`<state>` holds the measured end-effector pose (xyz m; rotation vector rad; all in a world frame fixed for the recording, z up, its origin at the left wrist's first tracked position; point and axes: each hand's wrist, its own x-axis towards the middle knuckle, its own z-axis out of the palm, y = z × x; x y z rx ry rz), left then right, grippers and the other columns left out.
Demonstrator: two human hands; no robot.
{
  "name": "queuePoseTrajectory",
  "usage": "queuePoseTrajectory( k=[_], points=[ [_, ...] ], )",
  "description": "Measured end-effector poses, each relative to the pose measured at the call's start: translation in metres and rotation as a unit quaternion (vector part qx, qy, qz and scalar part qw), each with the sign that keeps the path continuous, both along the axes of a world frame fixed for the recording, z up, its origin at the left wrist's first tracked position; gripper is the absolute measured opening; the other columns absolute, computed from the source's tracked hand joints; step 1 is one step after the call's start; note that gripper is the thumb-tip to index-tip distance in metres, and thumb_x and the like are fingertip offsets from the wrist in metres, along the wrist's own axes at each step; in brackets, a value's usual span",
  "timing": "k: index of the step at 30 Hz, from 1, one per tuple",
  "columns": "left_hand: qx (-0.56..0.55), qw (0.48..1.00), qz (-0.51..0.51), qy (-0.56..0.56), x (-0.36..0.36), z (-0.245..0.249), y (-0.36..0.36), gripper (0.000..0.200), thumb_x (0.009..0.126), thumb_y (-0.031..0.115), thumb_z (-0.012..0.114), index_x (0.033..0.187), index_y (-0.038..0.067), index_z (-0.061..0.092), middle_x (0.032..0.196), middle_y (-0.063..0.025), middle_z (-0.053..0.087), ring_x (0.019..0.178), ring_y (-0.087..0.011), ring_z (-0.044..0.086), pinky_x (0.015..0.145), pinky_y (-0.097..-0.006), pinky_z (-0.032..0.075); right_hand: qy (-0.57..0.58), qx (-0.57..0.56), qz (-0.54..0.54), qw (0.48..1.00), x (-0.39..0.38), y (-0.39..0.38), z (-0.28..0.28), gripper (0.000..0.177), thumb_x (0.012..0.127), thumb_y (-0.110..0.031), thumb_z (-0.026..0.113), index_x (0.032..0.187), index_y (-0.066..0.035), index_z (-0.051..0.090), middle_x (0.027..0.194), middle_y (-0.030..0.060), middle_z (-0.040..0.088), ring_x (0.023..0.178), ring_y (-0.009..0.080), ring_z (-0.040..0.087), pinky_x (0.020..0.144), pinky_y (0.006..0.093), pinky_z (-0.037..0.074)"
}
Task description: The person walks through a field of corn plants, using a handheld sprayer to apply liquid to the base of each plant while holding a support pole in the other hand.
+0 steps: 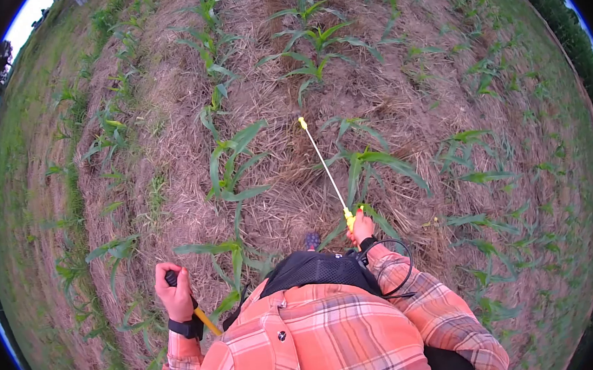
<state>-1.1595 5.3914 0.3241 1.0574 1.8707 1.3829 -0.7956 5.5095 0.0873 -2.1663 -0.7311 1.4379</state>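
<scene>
My left hand (174, 292) is closed around the black grip of a yellow lever (207, 322), low on the left beside my body. My right hand (362, 228) is wrapped round the yellow handle of a spray wand (324, 165). The wand's thin pale rod points forward and slightly left, its yellow nozzle over the straw-covered soil between two corn rows. From near my right wrist a black hose (410, 265) loops back along the sleeve. No spray can be made out at the nozzle.
Young corn plants (227, 163) stand in a row left of the wand, and another plant (361, 159) grows just right of it. Dry straw (278, 215) covers the soil. A patterned shoe tip (312, 241) shows ahead of my body. Trees (569, 41) line the right edge.
</scene>
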Motion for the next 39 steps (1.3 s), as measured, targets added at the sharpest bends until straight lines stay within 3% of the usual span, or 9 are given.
queuePoseTrajectory(
  k=[16,26,30,32,36,39],
  points=[
    [-0.024,1.000,0.013,0.004,-0.021,-0.003,0.054,0.010,0.079,0.004,0.050,0.079,0.006,0.040,0.058,0.0030,0.041,0.040,-0.0016,0.036,0.035,-0.0148,0.028,0.001,0.008,-0.044,0.999,0.001,0.058,0.009,0.061,0.082,-0.049,0.023,0.063,0.001,0.053,0.044,0.0105,0.050,0.030,0.0161,0.044,0.028,0.0286,0.033],
    [0.017,0.998,0.056,-0.031,-0.103,-0.012,0.111,0.010,0.077,0.004,0.053,0.077,0.005,0.043,0.055,0.0035,0.042,0.040,-0.0019,0.037,0.036,-0.0160,0.028,-0.046,0.061,0.119,0.990,-0.099,0.143,0.041,0.056,0.085,-0.043,0.024,0.066,0.000,0.054,0.043,0.0077,0.049,0.032,0.0153,0.047,0.031,0.0279,0.036],
    [0.006,0.997,0.069,-0.036,-0.128,-0.010,0.127,0.011,0.077,0.004,0.053,0.077,0.005,0.043,0.058,0.0026,0.044,0.041,-0.0023,0.038,0.037,-0.0165,0.028,-0.050,0.095,0.193,0.975,-0.141,0.167,0.045,0.051,0.086,-0.038,0.027,0.066,0.001,0.054,0.046,0.0092,0.051,0.039,0.0176,0.052,0.040,0.0317,0.040],
    [-0.002,0.998,0.055,-0.020,-0.135,-0.008,0.137,0.012,0.078,0.007,0.052,0.079,0.006,0.040,0.058,0.0026,0.043,0.040,-0.0021,0.037,0.036,-0.0151,0.029,-0.094,0.152,0.297,0.938,-0.156,0.176,0.051,0.051,0.086,-0.038,0.027,0.068,0.000,0.054,0.047,0.0100,0.052,0.044,0.0202,0.055,0.045,0.0336,0.042],
    [-0.010,0.999,0.046,-0.013,-0.144,-0.013,0.158,0.011,0.078,0.005,0.052,0.078,0.006,0.040,0.057,0.0029,0.042,0.041,-0.0021,0.038,0.036,-0.0154,0.029,-0.078,0.118,0.316,0.938,-0.173,0.195,0.066,0.050,0.086,-0.039,0.027,0.068,-0.002,0.056,0.047,0.0099,0.052,0.047,0.0220,0.056,0.052,0.0329,0.043],
    [-0.009,0.999,0.044,-0.029,-0.148,-0.012,0.175,0.011,0.078,0.005,0.051,0.079,0.006,0.040,0.056,0.0033,0.041,0.040,-0.0021,0.037,0.036,-0.0153,0.029,-0.058,0.111,0.287,0.950,-0.175,0.215,0.061,0.051,0.086,-0.040,0.027,0.070,-0.001,0.055,0.046,0.0092,0.052,0.044,0.0198,0.054,0.048,0.0313,0.042]
  ],
)
